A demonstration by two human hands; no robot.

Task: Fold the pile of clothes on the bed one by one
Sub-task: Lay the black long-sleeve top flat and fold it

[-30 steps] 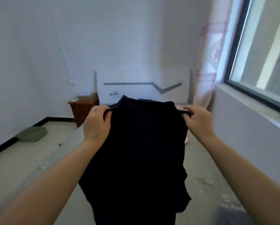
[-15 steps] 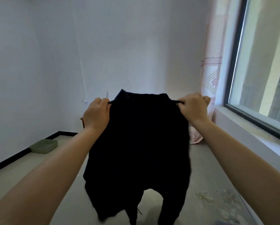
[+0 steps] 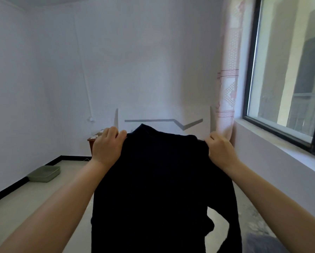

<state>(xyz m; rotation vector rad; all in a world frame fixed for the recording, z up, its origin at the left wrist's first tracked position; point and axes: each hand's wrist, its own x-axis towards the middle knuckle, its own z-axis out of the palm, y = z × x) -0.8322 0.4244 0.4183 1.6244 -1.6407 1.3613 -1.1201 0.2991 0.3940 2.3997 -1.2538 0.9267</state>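
Note:
A black long-sleeved top [image 3: 158, 179] hangs in the air in front of me, held up by its shoulders. My left hand [image 3: 107, 147] grips the left shoulder and my right hand [image 3: 220, 150] grips the right shoulder, both with fingers curled into the fabric. The collar points up between them. A sleeve dangles at the lower right. The top hides most of the bed [image 3: 218, 216] below it; a grey garment [image 3: 262, 243] shows at the bottom right.
A white headboard [image 3: 164, 115] with a grey zigzag stands against the far wall. A brown side table [image 3: 92, 143] sits left of it, a green basin [image 3: 43, 173] on the floor. A patterned curtain [image 3: 227, 88] and a window [image 3: 288, 70] are on the right.
The view has tilted down a little, so the headboard shows again. Both hands keep their grip on the top's shoulders, and the lower part of the top has swung.

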